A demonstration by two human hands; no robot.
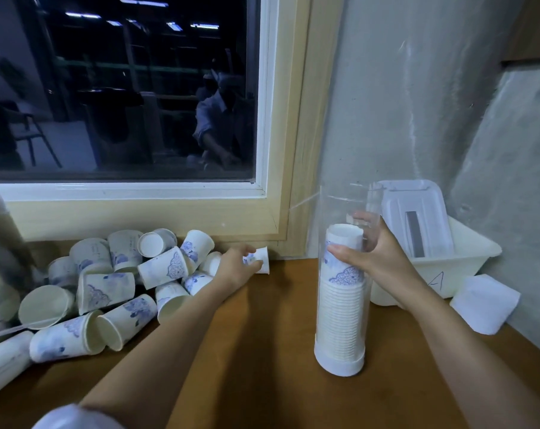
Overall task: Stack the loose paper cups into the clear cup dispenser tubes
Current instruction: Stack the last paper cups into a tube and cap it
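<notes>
Right of centre in the frame, the clear tube point(343, 205) is hard to trace: its upper walls show only as faint reflections against the grey wall, and its top rim is barely legible. A second clear edge appears just behind it; what it belongs to cannot be told. The loose cup point(263, 258) at mid-frame is largely covered by the left hand point(236, 267), so its orientation cannot be confirmed. The pile of cups point(107, 283) at lower left is cut off by the frame edge.

The tube stands upright on the tabletop point(262, 351), long axis vertical, seated in a white cap point(340, 365) at its foot. Inside, the stack of cups point(340, 308) fills roughly the lower two thirds, narrow ends up.

The right hand point(377, 252) has its grip clamped on the tube, thumb on the near side and fingers round the back, level with the topmost cup. The left grip is closed on the loose cup, which sits by the window frame point(293, 150), beside the pile and well left of the tube. A white tray point(467, 258) lies behind the right hand.
</notes>
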